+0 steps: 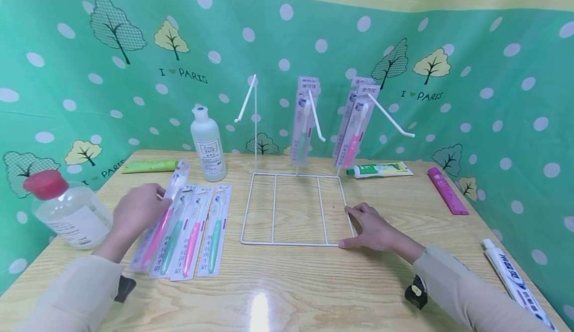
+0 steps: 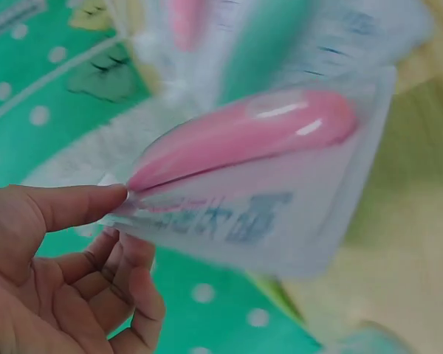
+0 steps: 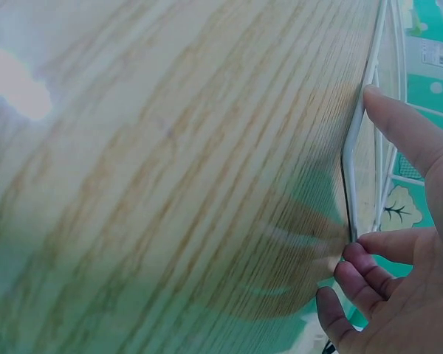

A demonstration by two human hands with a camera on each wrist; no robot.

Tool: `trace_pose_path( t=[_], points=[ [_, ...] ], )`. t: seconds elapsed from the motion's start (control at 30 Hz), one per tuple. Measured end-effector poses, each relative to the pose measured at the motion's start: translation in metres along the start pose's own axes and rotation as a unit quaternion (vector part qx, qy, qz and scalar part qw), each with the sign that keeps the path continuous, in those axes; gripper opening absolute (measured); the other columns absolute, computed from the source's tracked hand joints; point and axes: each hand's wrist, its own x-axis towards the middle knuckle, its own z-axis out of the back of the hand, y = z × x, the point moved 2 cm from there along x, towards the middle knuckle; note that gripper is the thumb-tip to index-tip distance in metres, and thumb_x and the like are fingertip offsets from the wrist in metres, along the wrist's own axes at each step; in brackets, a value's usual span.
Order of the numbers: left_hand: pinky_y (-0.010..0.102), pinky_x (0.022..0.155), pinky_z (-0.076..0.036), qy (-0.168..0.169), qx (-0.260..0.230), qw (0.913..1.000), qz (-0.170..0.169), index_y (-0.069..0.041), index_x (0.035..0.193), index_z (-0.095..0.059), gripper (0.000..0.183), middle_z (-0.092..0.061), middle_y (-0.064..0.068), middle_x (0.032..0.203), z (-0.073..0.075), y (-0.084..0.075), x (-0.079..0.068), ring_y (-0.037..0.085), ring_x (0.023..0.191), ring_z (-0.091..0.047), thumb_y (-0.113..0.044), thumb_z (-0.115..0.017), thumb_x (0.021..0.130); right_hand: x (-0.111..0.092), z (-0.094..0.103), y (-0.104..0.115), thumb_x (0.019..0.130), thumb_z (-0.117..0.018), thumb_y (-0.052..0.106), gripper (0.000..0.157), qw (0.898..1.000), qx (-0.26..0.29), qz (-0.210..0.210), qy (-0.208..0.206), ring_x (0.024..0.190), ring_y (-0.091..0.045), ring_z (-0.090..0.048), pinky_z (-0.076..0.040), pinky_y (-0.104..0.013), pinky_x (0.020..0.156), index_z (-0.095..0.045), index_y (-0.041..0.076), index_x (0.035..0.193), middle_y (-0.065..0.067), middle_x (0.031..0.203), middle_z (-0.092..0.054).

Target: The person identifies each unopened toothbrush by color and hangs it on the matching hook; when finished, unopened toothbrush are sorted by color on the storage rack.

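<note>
Toothbrush pack (image 1: pixel 158 238) with pink handle is pinched by the left hand (image 1: pixel 139 209), just left of other packs (image 1: pixel 215 232) on the counter (image 1: pixel 296 292). White wire rack (image 1: pixel 289 244) is touched at its right front corner by the right hand (image 1: pixel 373 228), thumb and fingers spread.

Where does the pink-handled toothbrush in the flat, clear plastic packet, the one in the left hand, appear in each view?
Head: the pink-handled toothbrush in its flat, clear plastic packet is left of centre, pinched by the left hand.
Left wrist: its pink handle stretches across the middle, above centre.
Right wrist: not in it.
Shared landmark: the green cloth backdrop with pale dots, seen in all three.
</note>
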Motion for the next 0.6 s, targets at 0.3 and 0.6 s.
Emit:
trace_pose_path(
  t=[0.3, 0.6],
  points=[
    [0.024, 0.043, -0.046, -0.062, -0.043, 0.9919, -0.102, 0.002, 0.101, -0.059, 0.026, -0.064, 0.016, 0.082, 0.001, -0.071, -0.012, 0.016, 0.054, -0.055, -0.019, -0.059, 0.086, 0.0, 0.0, -0.001, 0.065, -0.073, 0.056, 0.099, 1.0, -0.001, -0.003, -0.003, 0.112, -0.029, -0.039, -0.038, -0.048, 0.093, -0.034, 0.003, 0.139, -0.014, 0.124, -0.038],
    [0.025, 0.048, -0.05, -0.05, -0.087, 0.9806, -0.169, -0.009, 0.091, -0.064, 0.017, -0.067, 0.006, 0.08, -0.026, -0.146, -0.028, 0.014, 0.061, -0.061, -0.02, -0.069, 0.079, 0.0, 0.001, 0.001, 0.065, -0.073, 0.055, 0.099, 1.0, -0.001, -0.014, -0.001, 0.115, -0.03, -0.038, -0.037, -0.049, 0.096, -0.033, 0.004, 0.14, -0.014, 0.126, -0.038]
  ],
)
